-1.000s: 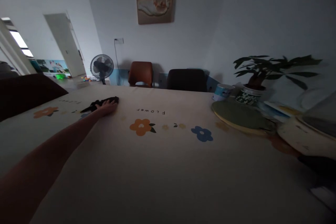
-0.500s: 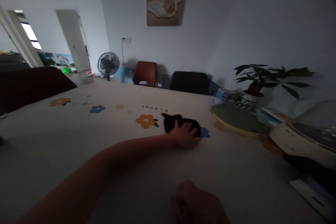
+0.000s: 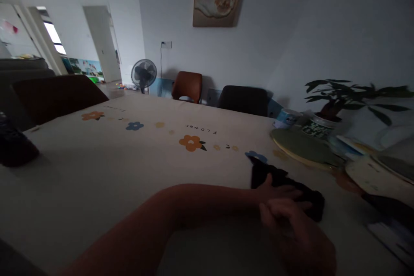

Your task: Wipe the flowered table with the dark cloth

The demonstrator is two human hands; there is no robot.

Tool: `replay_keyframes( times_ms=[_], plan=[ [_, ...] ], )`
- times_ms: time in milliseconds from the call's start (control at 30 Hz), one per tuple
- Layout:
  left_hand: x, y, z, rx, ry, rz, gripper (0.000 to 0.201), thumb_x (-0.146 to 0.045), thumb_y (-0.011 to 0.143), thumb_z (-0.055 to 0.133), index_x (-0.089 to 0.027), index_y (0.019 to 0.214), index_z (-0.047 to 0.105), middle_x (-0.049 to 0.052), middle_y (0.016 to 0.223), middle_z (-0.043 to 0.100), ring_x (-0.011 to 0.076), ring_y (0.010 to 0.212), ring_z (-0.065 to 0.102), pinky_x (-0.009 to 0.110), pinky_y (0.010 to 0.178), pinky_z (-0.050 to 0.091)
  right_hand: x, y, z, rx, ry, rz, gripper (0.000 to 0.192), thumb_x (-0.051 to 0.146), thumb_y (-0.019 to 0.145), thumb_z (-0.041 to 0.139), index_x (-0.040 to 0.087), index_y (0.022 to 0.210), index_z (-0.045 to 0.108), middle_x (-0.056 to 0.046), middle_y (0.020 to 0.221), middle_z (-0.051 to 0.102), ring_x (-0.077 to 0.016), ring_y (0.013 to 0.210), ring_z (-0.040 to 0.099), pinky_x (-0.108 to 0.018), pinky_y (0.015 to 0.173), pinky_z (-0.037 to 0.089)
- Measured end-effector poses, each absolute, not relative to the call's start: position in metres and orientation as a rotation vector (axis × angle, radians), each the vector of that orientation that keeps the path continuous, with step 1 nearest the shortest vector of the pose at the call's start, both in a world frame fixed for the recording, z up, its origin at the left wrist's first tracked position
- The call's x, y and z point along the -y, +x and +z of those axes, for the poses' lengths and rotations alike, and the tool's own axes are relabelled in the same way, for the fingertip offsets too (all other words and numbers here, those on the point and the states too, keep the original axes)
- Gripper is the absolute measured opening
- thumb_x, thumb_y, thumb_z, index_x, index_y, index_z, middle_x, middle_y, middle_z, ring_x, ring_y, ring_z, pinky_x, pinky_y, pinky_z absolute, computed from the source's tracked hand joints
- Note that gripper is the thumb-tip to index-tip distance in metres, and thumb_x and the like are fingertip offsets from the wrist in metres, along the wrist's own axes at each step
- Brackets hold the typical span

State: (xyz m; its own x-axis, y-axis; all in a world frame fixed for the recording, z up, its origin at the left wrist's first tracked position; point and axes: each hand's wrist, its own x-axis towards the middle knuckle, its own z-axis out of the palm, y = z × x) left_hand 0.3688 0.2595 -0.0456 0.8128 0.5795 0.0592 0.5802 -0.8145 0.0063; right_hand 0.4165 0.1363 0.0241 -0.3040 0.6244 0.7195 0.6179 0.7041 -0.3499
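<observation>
A crumpled black cloth (image 3: 284,185) is lying on the cream flower-printed worktop (image 3: 136,159), near its right side, beside a flat green round mat (image 3: 302,148). It is judged soft, light and limp, best gathered at its bunched middle. It is being pressed flat by the left hand (image 3: 274,189), fingers spread. The right hand (image 3: 297,237) is being held loosely curled, gripping nothing; its palm is hidden in dimness.

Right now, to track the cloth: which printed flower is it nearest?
The blue flower by the round mat: the black cloth touches it. The orange flower lies apart, further left.
</observation>
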Motion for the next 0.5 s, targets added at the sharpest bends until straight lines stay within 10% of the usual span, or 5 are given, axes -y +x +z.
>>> replay_keyframes(
  times_ms=[500],
  plan=[
    [-0.250, 0.124, -0.008, 2.043, -2.632, -0.125, 0.056, -0.046, 0.098, 0.017, -0.028, 0.150, 0.031, 0.004, 0.159, 0.019, 0.0229, 0.148, 0.014, 0.064, 0.117, 0.003, -0.138, 0.417, 0.015, 1.979, -1.235, 0.030, 0.037, 0.052, 0.095, 0.043, 0.023, 0.073, 0.051, 0.000, 0.066, 0.058, -0.0168, 0.057, 0.057, -0.026, 0.053, 0.040]
  ],
)
